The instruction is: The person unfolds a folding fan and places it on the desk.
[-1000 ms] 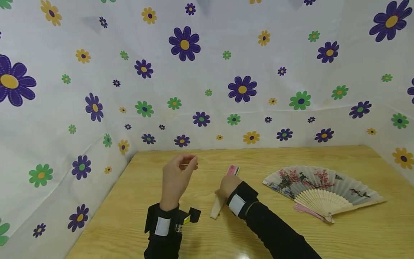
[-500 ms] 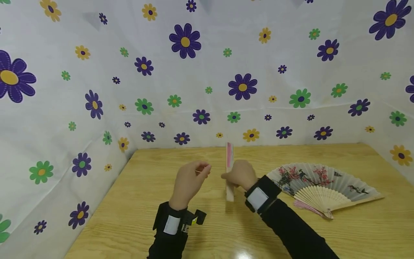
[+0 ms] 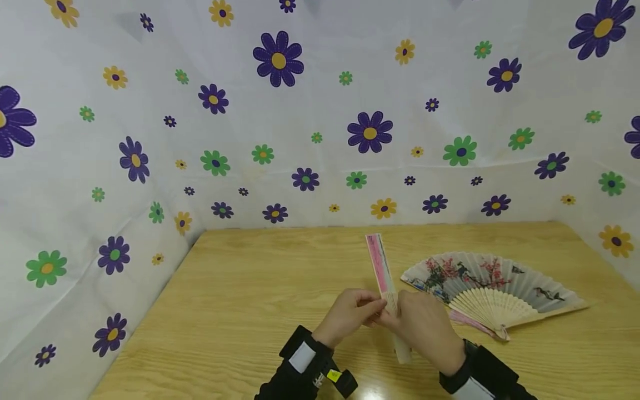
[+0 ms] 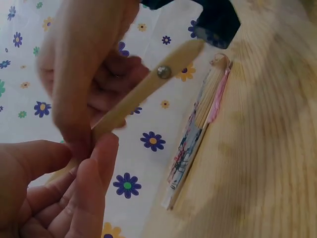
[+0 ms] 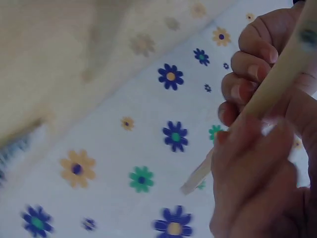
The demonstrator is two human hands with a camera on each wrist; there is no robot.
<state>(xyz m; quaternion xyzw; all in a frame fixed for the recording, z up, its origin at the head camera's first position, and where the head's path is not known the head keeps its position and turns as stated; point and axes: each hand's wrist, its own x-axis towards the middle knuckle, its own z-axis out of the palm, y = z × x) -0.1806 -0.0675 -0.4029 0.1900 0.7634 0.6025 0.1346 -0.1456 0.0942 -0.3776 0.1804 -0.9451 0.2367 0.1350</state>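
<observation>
A folded hand fan (image 3: 379,264), pale wooden ribs with a pink and white edge, is held over the table in front of me. My right hand (image 3: 427,328) grips it around the lower ribs. From the left, my left hand (image 3: 352,314) pinches its side with thumb and fingers, right beside the right thumb. In the left wrist view the metal rivet (image 4: 164,72) shows near the fan's rounded end. Both hands overlap the pale ribs (image 5: 272,84) in the right wrist view. A second fan (image 3: 492,289), spread wide with printed blossoms and birds, lies on the table to the right.
A pink tassel (image 3: 472,321) lies beside the spread fan's pivot. The wooden table (image 3: 240,311) is bounded at the back and sides by a white cloth (image 3: 320,111) printed with purple, green and yellow flowers.
The folded fan has been raised off the table by my right hand and brought nearer. My left hand, apart from it before, has moved right and now holds it too.
</observation>
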